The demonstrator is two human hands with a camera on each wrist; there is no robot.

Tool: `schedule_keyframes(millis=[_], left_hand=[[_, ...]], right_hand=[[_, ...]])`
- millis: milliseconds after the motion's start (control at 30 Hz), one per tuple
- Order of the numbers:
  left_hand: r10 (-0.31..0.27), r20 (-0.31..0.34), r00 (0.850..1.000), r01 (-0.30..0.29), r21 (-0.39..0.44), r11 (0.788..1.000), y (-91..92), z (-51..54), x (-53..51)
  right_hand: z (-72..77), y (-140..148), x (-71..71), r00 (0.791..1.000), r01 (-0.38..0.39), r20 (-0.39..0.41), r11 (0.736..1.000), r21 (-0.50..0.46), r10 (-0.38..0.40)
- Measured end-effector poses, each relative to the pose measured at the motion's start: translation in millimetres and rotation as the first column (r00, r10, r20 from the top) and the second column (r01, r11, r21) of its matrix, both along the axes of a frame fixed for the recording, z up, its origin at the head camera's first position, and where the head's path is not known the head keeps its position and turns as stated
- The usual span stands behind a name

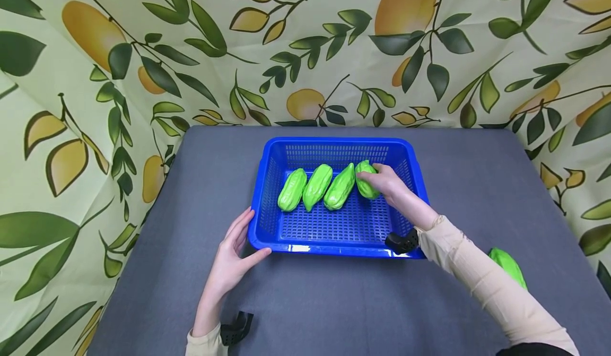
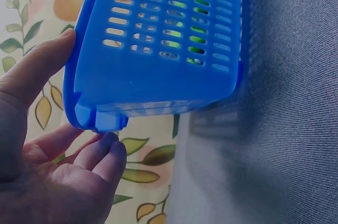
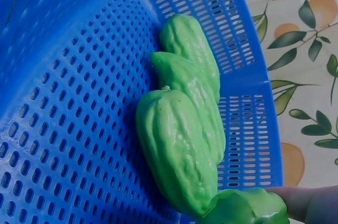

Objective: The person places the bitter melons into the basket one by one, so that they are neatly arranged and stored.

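A blue plastic basket [image 1: 334, 247] stands on the grey table. Three light green, ridged, elongated gourds [image 1: 292, 190] lie side by side in it, slanting. At the right end of that row my right hand [image 1: 389, 183] holds a fourth green gourd [image 1: 367, 181] inside the basket, thumb and fingers on either side. The right wrist view catches just the top of this held gourd [image 3: 245, 208] and part of a finger. My left hand [image 1: 229, 266] touches the basket's front left corner, thumb at the front rim and fingers spread along the left side.
Another green gourd [image 1: 508, 267] lies on the table [image 1: 334, 303] to the right of the basket, partly hidden behind my right sleeve. A leaf-and-fruit patterned cloth [image 1: 305, 53] hangs behind the table and along its sides.
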State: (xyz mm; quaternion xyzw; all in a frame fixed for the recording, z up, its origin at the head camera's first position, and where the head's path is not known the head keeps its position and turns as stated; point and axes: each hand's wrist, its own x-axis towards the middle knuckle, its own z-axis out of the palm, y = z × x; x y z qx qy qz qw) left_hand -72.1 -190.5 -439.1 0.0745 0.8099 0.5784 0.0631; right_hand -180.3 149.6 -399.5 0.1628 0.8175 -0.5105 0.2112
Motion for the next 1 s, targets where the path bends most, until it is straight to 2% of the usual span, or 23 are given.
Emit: schedule_keyframes(millis=[367,567,1000], left_hand=[[-0.005,-0.009,1.0,0.005,0.011,1.0,-0.3,0.2,-0.5],[-0.007,-0.005,1.0,0.007,0.018,1.0,-0.4,0.0,-0.5],[-0.005,-0.007,1.0,0.005,0.024,1.0,0.2,0.1,0.2]], right_hand=[[-3.9,0,-3.3,0.997,-0.053,0.063,0.997,0.065,0.049],[-6.3,-2,-5.1,0.996,-0.07,0.065,0.993,0.091,0.064],[-15.8,-9,-10.1,0.991,-0.11,0.089,0.992,0.055,0.105]])
